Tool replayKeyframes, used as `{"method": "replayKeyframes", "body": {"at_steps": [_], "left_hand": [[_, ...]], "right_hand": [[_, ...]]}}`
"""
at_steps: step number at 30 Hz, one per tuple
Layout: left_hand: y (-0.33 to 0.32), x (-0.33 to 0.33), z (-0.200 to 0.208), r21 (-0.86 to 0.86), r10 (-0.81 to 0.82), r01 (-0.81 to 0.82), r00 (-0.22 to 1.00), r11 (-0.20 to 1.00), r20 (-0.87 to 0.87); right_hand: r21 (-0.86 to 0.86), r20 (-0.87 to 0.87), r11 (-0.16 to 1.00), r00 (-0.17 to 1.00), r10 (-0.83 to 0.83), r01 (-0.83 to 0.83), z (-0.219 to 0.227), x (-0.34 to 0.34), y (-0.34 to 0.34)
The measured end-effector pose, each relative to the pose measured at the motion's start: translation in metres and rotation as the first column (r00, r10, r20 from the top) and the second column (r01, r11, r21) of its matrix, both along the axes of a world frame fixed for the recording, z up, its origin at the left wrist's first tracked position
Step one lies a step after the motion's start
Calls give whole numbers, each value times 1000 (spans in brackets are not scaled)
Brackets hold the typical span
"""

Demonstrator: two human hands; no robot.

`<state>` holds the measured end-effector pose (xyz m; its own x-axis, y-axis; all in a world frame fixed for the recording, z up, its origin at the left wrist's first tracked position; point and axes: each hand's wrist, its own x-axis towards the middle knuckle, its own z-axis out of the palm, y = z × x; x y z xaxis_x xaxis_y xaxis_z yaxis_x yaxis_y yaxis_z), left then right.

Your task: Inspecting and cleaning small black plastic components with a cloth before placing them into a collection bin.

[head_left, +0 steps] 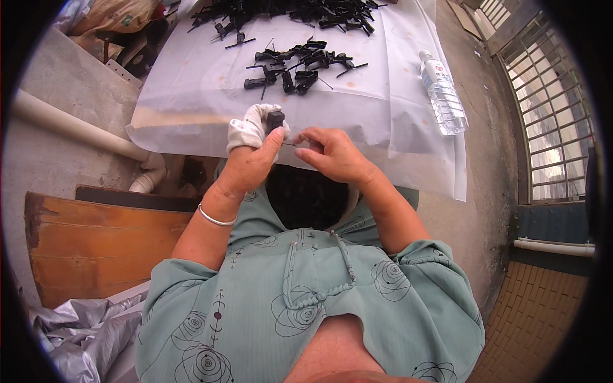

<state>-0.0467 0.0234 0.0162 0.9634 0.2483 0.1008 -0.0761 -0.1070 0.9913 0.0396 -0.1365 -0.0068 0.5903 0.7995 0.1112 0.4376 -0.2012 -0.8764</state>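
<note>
My left hand (252, 137), partly covered by a white glove, is closed around a small black plastic part (276, 119). A thin dark pin (288, 144) sticks out from that part to the right. Close to the pin's tip is my bare right hand (332, 153), its thumb and index finger apart on either side of it; I see nothing gripped there. Beyond both hands, a loose group of similar black parts (287, 82) lies on the white sheet (370, 115) over the table, some with thin pins sticking out.
A larger heap of black parts (332, 14) covers the table's far side. A clear water bottle (444, 96) lies at the right. Below my hands, between my knees, sits a dark-filled round container (310, 198). A wooden board (108, 246) and a pipe (76, 124) are at the left.
</note>
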Motion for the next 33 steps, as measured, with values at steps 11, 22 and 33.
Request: {"method": "replayKeyframes", "body": {"at_steps": [11,22,33], "left_hand": [[-12,-5,14,-200,-274,236,942,951,-194],[-17,4,-9,491,-64,-7,990,871,127],[6,-5,-4,659,-145,110,989,744,-1]], "right_hand": [[342,-112,922,982,-155,184,2,-6,12],[169,-27,985,999,26,-21,3,-3,13],[46,392,908,829,-399,416,-3,43,12]]}}
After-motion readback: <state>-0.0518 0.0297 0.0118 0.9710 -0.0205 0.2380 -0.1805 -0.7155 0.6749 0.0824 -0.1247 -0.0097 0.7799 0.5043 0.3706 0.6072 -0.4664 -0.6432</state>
